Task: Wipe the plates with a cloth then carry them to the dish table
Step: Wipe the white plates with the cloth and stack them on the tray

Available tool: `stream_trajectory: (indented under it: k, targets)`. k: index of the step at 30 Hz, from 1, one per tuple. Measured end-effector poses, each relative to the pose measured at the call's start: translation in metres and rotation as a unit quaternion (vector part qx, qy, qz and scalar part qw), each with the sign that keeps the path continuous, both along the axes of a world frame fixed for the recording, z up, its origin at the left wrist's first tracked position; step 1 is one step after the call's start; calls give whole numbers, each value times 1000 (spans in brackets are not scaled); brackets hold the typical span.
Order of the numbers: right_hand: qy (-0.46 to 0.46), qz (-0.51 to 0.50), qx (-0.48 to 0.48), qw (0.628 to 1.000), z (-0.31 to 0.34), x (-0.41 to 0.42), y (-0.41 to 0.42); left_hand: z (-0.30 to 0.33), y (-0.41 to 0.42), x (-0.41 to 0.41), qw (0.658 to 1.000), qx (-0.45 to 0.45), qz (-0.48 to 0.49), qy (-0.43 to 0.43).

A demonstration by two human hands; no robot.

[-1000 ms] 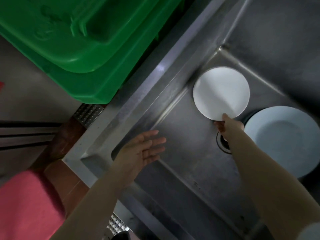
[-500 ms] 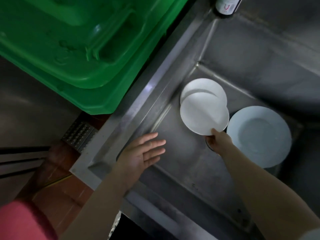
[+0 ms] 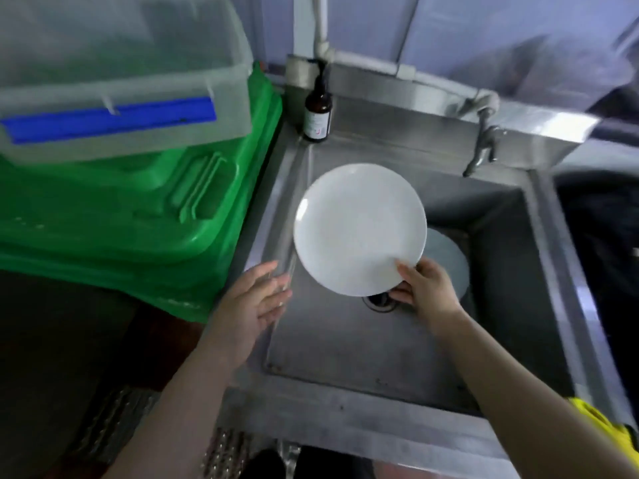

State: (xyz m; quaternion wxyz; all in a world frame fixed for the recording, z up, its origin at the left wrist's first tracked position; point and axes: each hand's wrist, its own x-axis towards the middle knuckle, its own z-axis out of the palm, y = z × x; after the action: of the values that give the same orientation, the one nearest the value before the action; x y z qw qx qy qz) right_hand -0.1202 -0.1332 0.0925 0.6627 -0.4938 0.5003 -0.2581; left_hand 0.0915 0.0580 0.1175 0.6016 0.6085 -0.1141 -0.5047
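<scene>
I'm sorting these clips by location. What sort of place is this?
Probably a commercial kitchen's dishwashing corner: a deep stainless steel sink with a wall tap, a white plate lifted from it by the right hand, and stacked plastic bins alongside.

Steel sink (image 3: 345, 402) carries: grey plate (image 3: 447, 262) flat on basin floor toward right wall, just beside drain (image 3: 380, 300); brown bottle (image 3: 317, 114) upright on rim at back-left corner
</scene>
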Motion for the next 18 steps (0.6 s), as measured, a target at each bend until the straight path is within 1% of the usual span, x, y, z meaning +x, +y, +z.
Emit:
stream_trajectory:
  k: [2, 4, 7, 9, 11, 14, 18]
  targets:
    - [-15, -18, -75, 997, 42, -2, 16, 19, -8, 5, 997, -31, -40, -60]
    - [-13, -47, -161, 986, 81, -4, 33, 43, -17, 6, 989, -73, -66, -112]
    - [0, -80, -274, 958, 128, -10, 57, 75, -26, 3, 973, -133, -81, -168]
    - [6, -100, -329, 939, 150, -16, 69, 92, -31, -1, 960, -167, -83, -208]
    - [5, -130, -362, 923, 165, -22, 78, 101, -36, -6, 954, -191, -64, -221]
    - [3, -172, -396, 902, 178, -28, 88, 105, -36, -15, 948, -202, -54, -239]
    - [17, -186, -415, 890, 182, -36, 98, 113, -34, -26, 927, -215, -48, -302]
